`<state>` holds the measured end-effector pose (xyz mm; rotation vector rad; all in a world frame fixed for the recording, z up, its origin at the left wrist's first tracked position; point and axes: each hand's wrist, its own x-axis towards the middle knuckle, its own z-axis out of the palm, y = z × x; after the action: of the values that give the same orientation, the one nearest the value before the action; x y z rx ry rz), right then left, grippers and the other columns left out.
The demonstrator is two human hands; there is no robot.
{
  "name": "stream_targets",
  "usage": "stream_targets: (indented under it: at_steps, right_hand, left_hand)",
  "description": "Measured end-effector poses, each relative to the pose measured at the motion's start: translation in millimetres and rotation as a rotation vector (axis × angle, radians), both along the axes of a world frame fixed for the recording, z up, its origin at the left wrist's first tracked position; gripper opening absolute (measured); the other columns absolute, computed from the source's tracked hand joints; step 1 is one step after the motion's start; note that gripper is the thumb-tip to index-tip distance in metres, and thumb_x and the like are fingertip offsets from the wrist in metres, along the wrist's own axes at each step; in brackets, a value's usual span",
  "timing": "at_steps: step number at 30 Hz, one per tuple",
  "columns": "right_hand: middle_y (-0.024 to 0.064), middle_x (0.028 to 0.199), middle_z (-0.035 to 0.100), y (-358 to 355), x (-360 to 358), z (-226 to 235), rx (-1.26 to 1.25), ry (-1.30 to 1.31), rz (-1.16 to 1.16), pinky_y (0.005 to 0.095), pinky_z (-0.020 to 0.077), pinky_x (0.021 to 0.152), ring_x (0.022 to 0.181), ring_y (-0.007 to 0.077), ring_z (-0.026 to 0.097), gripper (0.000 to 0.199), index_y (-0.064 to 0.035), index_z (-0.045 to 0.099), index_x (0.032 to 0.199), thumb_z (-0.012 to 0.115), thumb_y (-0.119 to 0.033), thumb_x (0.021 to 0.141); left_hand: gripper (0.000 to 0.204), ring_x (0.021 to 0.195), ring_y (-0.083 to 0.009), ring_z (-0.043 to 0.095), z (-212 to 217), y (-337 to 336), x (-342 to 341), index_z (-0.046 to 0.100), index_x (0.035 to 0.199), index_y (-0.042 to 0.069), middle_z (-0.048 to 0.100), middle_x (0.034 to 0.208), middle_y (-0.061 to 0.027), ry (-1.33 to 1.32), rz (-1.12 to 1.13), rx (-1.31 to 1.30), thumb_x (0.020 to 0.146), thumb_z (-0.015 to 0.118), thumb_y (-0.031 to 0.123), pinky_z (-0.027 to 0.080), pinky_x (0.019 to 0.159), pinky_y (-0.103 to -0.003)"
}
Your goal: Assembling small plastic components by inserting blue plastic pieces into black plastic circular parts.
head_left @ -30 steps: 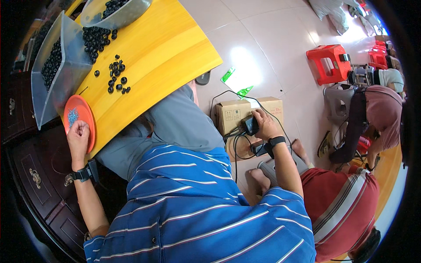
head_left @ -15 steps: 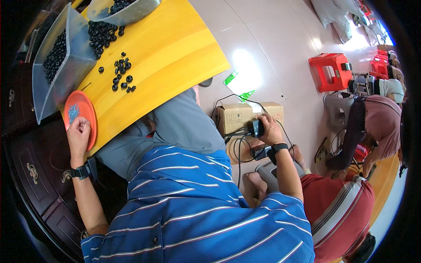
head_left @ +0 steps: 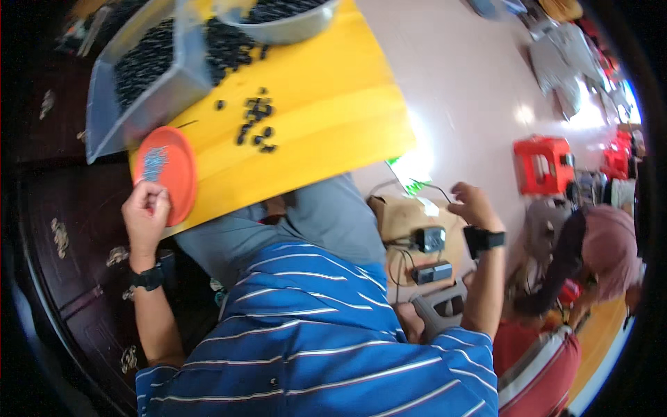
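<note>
My left hand (head_left: 147, 208) is at the near rim of an orange plate (head_left: 182, 177), thumb and fingers pinched together. What sits between the fingertips, if anything, is too small to make out. A heap of small blue-grey pieces (head_left: 155, 162) lies on the plate. My right hand (head_left: 479, 207) hovers beside a cardboard box (head_left: 399, 215), fingers loosely bent and apart, nothing in it. On the box rests a black adapter-like block (head_left: 431, 239) with cables; a second black block (head_left: 432, 272) lies nearer me. Small black ring-shaped parts (head_left: 258, 111) are scattered on the yellow table (head_left: 326, 118).
A clear bin (head_left: 104, 128) and a clear tub (head_left: 292, 29), both holding black parts, stand at the table's far left. Dark drawers (head_left: 83, 257) flank my left side. A red stool (head_left: 542, 165), a grey stool (head_left: 445, 306) and co-workers (head_left: 611, 243) are at right.
My right hand has let go of the black block, which now sits on the box, and has moved right. My left hand stays pinched by the plate. The whole view has shifted.
</note>
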<state>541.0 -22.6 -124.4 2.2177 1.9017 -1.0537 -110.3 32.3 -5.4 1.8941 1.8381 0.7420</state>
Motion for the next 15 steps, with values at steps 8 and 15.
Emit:
stream_targets:
  at_steps: [8, 15]
  right_hand:
    - [0.0023, 0.088, 0.067, 116.9, -144.6, 153.0, 0.453, 0.730, -0.011, 0.0250, 0.0507, 0.077, 0.084, 0.0084, 0.063, 0.009, 0.0009, 0.064, 0.097, 0.067, -0.003, 0.090]
    - [0.0129, 0.080, 0.067, 140.4, -278.8, 107.5, 0.506, 0.637, 0.356, 0.0350, 0.0537, 0.067, 0.073, 0.0262, 0.068, 0.014, -0.0027, 0.066, 0.095, 0.071, -0.006, 0.083]
  left_hand:
    - [0.008, 0.070, -0.0056, 0.058, 43.9, -26.8, 50.5, 0.062, 0.088, 0.000, 0.064, 0.084, -0.0022, -0.207, -0.003, 0.126, 0.085, 0.065, -0.006, 0.047, 0.066, -0.021]
    - [0.011, 0.066, -0.0140, 0.063, 48.9, -41.7, 81.6, 0.066, 0.088, -0.001, 0.066, 0.079, -0.0071, -0.256, -0.103, 0.064, 0.080, 0.069, -0.007, 0.048, 0.062, -0.025]
